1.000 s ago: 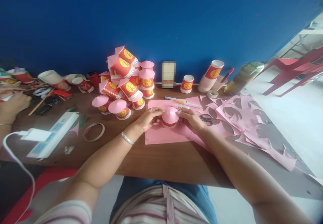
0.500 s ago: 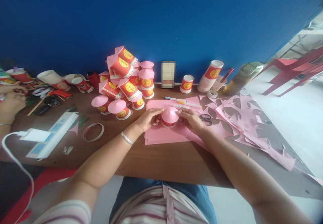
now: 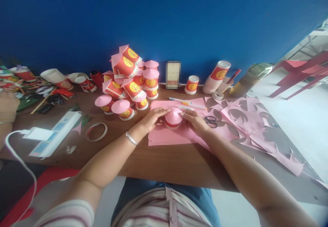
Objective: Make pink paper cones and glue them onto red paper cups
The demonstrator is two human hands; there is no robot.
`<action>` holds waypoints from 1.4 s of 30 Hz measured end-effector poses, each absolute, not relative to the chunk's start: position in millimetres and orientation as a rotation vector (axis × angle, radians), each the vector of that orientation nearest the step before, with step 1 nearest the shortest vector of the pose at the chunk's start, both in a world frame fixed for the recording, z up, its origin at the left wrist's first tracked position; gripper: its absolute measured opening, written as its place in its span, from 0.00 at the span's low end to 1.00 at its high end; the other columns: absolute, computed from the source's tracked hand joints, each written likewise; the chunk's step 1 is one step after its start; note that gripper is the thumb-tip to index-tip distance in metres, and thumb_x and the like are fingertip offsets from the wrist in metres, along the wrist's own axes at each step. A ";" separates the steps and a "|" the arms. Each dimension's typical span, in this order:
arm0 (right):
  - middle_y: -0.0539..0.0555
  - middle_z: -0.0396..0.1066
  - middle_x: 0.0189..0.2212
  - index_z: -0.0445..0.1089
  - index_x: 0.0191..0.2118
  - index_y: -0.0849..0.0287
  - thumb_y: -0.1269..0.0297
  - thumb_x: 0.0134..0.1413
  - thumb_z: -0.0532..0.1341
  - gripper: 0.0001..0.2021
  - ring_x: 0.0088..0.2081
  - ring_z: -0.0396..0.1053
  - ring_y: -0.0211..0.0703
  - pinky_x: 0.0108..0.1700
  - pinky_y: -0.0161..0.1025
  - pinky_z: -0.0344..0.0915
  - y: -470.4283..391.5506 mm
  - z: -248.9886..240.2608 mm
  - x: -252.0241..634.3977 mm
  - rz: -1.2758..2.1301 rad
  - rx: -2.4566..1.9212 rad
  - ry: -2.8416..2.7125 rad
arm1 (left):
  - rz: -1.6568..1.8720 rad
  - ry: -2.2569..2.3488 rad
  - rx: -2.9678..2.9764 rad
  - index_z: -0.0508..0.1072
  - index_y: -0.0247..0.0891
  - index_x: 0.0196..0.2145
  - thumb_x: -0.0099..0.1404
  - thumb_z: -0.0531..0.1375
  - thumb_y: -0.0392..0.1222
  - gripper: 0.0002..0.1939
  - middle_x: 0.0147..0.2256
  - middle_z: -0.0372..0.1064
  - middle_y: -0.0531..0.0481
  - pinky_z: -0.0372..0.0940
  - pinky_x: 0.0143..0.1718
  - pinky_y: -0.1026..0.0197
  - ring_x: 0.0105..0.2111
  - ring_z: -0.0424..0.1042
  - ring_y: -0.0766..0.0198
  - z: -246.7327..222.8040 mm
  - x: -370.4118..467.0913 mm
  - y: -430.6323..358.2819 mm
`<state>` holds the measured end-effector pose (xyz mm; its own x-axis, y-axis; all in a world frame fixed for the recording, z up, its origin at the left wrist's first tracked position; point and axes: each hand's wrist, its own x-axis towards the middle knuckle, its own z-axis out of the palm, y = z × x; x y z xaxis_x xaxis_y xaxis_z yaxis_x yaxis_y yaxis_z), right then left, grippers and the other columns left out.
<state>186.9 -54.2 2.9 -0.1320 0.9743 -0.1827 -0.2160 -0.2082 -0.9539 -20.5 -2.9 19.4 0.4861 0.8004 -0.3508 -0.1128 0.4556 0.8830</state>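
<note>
A pink paper cone [image 3: 174,115] sits like a roof on an upside-down red paper cup [image 3: 172,124], over a stack of pink paper sheets [image 3: 164,137]. My left hand [image 3: 155,117] pinches the cone's left edge between thumb and fingers. On the opposite edge, my right hand [image 3: 193,119] grips the cone in the same way. Black scissors [image 3: 210,121] lie just right of my right hand. Behind the cone are a light blue pen [image 3: 180,100] and a white tube [image 3: 186,108].
Cups with pink cones [image 3: 132,87] are piled at back left. A power strip [image 3: 56,135] and tape roll [image 3: 96,132] lie left. Pink scraps [image 3: 246,117], stacked cups [image 3: 216,76] and a bottle [image 3: 251,79] stand or lie right. Another person's hand [image 3: 9,105] is far left.
The view has shifted slightly, moving the table items a little rightward. Both my hands keep their hold on the cone. The other person's hand at far left has moved toward the frame edge.
</note>
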 end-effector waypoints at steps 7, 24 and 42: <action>0.47 0.63 0.20 0.67 0.24 0.58 0.42 0.44 0.74 0.24 0.23 0.58 0.35 0.27 0.38 0.50 -55.0 -0.4 187.7 1.511 -1.130 -0.996 | 0.670 0.868 0.924 0.68 0.36 0.28 0.49 0.74 0.56 0.25 0.22 0.58 0.58 0.41 0.17 0.69 0.18 0.55 0.75 18.1 -22.3 -2.2; 0.47 0.63 0.20 0.67 0.27 0.56 0.35 0.44 0.70 0.27 0.23 0.60 0.37 0.27 0.38 0.54 -54.2 1.4 188.6 1.482 -1.108 -0.951 | 0.626 0.706 1.797 0.77 0.43 0.47 0.42 0.77 0.36 0.32 0.48 0.75 0.46 0.64 0.52 0.58 0.51 0.72 0.52 31.2 -32.3 -3.1; 0.48 0.65 0.21 0.67 0.25 0.57 0.37 0.47 0.70 0.26 0.24 0.60 0.37 0.27 0.38 0.54 -55.6 -0.1 189.2 1.432 -1.115 -1.012 | 0.765 1.244 2.063 0.64 0.40 0.45 0.40 0.78 0.55 0.40 0.44 0.61 0.44 0.63 0.52 0.46 0.52 0.65 0.42 -15.5 -13.3 -15.0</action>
